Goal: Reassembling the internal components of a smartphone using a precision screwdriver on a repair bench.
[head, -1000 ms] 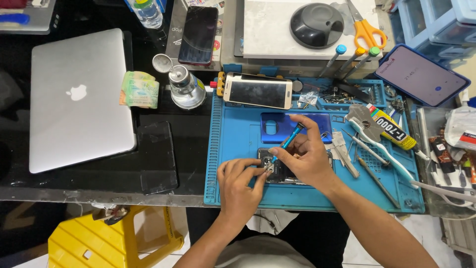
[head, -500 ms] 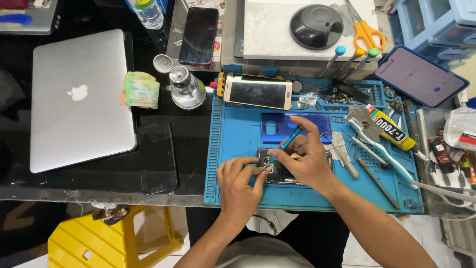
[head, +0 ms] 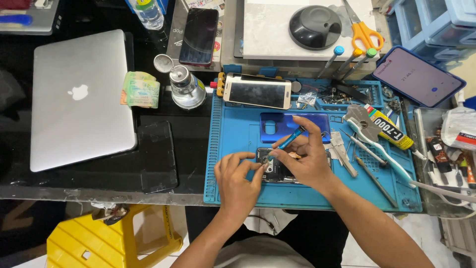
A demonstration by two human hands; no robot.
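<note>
Item: opened phone, lying on the blue mat at 6 o'clock of the mat's middle, partly hidden under both hands; inner parts visible, back removed.

Right hand: closed on a blue-handled screwdriver; handle slants up toward 1 o'clock, tip down at the phone's upper left corner; forefinger raised clear of the handle.

Left hand: at 9 o'clock of the phone, thumb and forefinger pinched together at the driver's tip; whether they grip a screw or only steady the frame is too small to tell.

Hands: close together, nearly touching at the tip.

Near by: blue back cover at 12 o'clock of the phone; gold phone face up beyond it; tweezers and picks at 3 o'clock; glue tube at 2 o'clock; solvent bottle off the mat at 10 o'clock; laptop shut, far left; black phone at the bench's top; scissors top right; yellow stool below the bench.

Handling note, as judgement: the driver would best stand more upright over the screw head, pressed lightly and turned from the fingertips; the left fingers should brace the phone, not the shaft; any loosened screw belongs in a tray on the mat's top edge, for it would be lost easily among the clutter.
</note>
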